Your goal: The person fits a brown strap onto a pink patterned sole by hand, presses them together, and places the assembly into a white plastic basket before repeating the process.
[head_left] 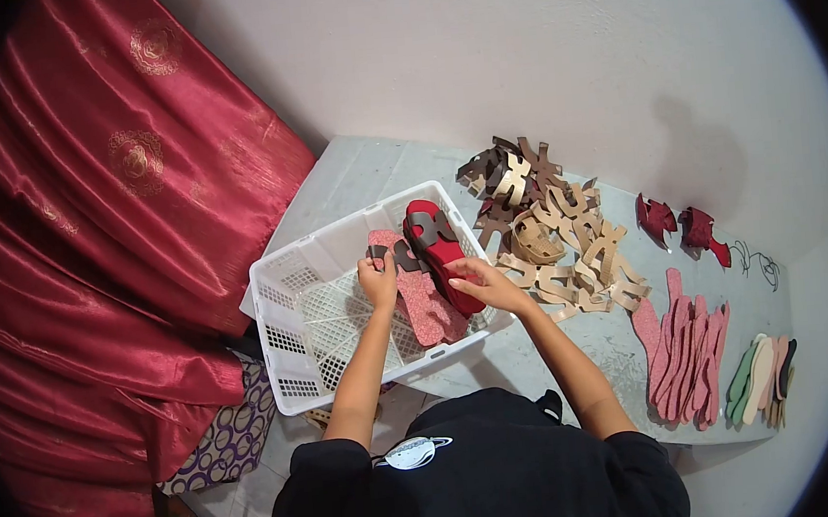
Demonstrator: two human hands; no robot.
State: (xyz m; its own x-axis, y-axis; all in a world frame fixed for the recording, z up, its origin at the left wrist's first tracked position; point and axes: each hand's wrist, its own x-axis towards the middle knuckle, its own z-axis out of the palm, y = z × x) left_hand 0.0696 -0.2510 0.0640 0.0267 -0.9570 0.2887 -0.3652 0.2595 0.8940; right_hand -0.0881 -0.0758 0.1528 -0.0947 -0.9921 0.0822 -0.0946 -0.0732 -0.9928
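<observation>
Inside a white plastic basket (284,269) lie footwear pieces. My left hand (378,283) is closed at the left edge of a pink speckled sandal (425,301), by its dark brown strap. Beside it on the right is a red sandal (446,256) with a dark sole edge and a dark brown cut-out strap, slanting toward the basket's right rim. My right hand (489,287) reaches over that rim, its fingers apart and touching or just above the red sandal's right side. Their undersides are hidden.
A grey table (377,164) carries the basket, a pile of brown and gold straps (568,237), two dark red pieces (684,227), a black cord (760,265), pink soles (684,354) and coloured soles (759,377). A red curtain (111,234) hangs at the left; a wall stands behind.
</observation>
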